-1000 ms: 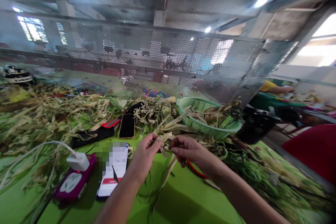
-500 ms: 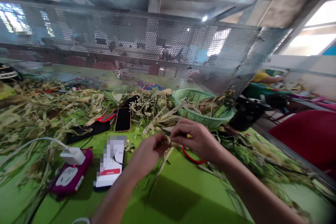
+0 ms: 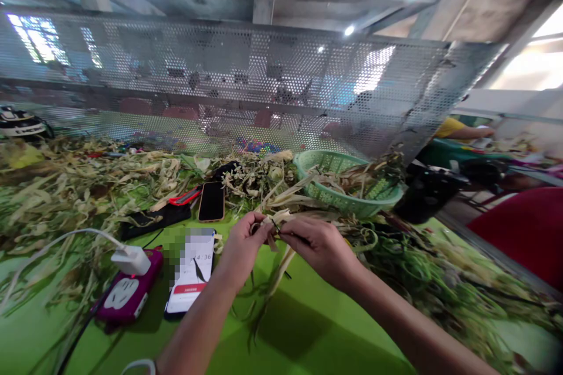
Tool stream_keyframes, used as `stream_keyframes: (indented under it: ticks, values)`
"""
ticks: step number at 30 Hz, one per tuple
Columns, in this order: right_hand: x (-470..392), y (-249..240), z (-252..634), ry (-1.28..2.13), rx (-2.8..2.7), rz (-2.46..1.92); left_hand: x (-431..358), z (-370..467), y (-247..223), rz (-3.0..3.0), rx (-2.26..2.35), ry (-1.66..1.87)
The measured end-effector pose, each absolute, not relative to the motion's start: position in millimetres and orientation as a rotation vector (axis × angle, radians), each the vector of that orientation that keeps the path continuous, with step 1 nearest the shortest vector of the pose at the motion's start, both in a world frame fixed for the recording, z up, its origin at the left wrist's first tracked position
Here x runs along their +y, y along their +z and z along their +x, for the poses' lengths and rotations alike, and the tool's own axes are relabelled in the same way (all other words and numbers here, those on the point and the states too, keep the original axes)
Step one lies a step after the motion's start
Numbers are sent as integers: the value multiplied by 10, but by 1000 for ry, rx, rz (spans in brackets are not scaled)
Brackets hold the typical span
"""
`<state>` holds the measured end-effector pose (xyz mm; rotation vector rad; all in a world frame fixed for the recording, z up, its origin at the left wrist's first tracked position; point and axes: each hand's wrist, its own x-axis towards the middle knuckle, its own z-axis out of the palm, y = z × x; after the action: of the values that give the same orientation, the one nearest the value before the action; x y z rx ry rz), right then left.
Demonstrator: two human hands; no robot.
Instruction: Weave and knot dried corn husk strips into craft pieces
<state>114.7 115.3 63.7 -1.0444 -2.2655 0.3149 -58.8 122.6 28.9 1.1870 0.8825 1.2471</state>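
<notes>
My left hand (image 3: 243, 251) is closed in a pinch around a small bundle of pale dried husk strips (image 3: 281, 269). One long strip hangs below it toward the table. Fingertips of my right hand (image 3: 324, 251) press together on a thin dark strand (image 3: 277, 226) that crosses the bundle, close against my left fingers. What the strand is made of is too small to tell. Right behind the hands, more pale husk leaves (image 3: 288, 194) lie against a light green plastic basket (image 3: 352, 206) with dried leaves in it.
A phone with a lit screen (image 3: 193, 272) and a purple power bank (image 3: 127, 299) with a white plug lie at left. Farther back are a dark phone (image 3: 212, 201) and a red cutter (image 3: 185, 195). Green strands (image 3: 396, 263) heap at right. A perforated metal screen (image 3: 220, 82) stands behind.
Both hands have moved slightly up and left. My right fingers have shifted off the red curved thing and yellow piece seen beside them, now mostly hidden. The view has turned a little left.
</notes>
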Motion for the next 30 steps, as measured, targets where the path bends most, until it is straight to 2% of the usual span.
stream_keyframes:
  ticks: [6, 13, 17, 22, 25, 27, 30]
  values:
    - [1052, 652, 1084, -102, -2413, -954, 1189, -587, 278, 1583, 1192, 1185]
    - [1045, 675, 1139, -219, -2470, -863, 1105, -565, 309, 2150, 1331, 1144]
    - [1153, 752, 1276, -21, -2395, -887, 1117, -563, 310, 2180, 1162, 1064]
    - [1328, 710, 1347, 661, -2106, -1041, 1118, -611, 377, 1603, 747, 968]
    - [1367, 595, 1296, 924, -1961, -1047, 1117, -625, 416, 1260, 686, 997]
    - [1350, 535, 1248, 924, -1965, -1031, 1129, -621, 416, 1085, 690, 1028]
    - [1262, 530, 1185, 641, -2112, -1037, 1166, -606, 374, 964, 732, 1085]
